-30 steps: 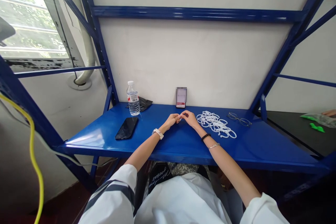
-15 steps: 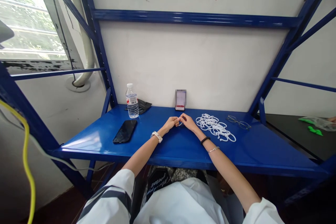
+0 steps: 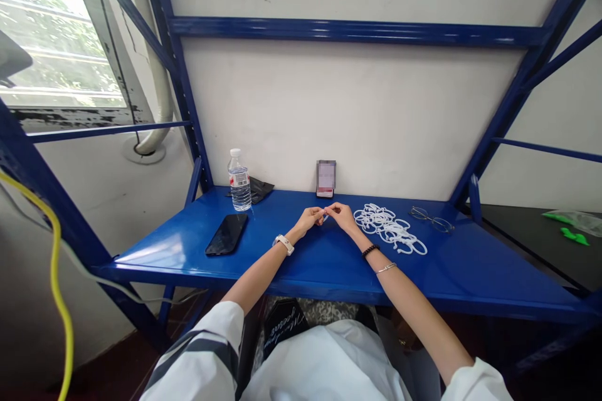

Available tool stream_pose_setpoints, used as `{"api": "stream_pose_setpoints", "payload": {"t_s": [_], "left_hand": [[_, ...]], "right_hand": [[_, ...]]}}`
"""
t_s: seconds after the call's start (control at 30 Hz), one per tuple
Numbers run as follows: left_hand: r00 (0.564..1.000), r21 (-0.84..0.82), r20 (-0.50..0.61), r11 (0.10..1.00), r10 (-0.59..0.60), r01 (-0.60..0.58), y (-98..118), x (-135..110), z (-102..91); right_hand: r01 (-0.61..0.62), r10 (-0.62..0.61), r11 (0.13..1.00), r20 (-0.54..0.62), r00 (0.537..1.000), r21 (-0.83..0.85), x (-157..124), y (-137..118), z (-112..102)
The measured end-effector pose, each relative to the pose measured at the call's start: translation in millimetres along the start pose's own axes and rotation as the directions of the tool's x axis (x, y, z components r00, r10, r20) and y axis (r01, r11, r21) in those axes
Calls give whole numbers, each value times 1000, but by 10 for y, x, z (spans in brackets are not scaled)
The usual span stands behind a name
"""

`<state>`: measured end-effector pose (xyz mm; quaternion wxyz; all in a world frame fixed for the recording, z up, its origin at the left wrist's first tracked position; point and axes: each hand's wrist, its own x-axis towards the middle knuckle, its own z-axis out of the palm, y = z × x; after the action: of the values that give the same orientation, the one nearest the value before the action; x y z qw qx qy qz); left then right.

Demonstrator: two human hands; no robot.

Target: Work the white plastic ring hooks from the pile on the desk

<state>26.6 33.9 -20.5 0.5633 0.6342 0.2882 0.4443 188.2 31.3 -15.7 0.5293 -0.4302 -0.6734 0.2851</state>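
Observation:
Over the middle of the blue table, my left hand [image 3: 310, 218] and my right hand [image 3: 341, 215] meet at the fingertips. Both are closed in a pinch on a small white loop [image 3: 325, 217], like a thin cord ring. Fingers cover most of it, so its ends are hard to make out. Just right of my right hand lies a loose pile of similar white loops [image 3: 388, 229]. A small propped phone [image 3: 326, 179] with a lit, blurred screen stands against the wall beyond my hands.
A black phone [image 3: 226, 235] lies to the left. Behind it stand a water bottle [image 3: 239, 182] and a black pouch [image 3: 260, 190]. Eyeglasses [image 3: 431, 219] rest right of the pile. Blue frame posts flank the table [image 3: 179, 263]; a yellow cable [image 3: 59, 276] hangs at far left.
My fingertips have shifted slightly around the white loop, and both hands still pinch it. The whole view has moved a little; the table items stay in place.

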Motion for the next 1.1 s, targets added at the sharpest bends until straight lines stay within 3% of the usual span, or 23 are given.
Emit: {"api": "stream_pose_setpoints", "payload": {"t_s": [0.57,1.1], "left_hand": [[999,44,-6,998,-36,37,-7,5,15],[998,-23,56,1000,1,0,28,-20,-3]], "right_hand": [[109,-100,983,65,993,-148,28,11,0],[99,-81,990,166,983,-103,-6,-21,-29]]}}
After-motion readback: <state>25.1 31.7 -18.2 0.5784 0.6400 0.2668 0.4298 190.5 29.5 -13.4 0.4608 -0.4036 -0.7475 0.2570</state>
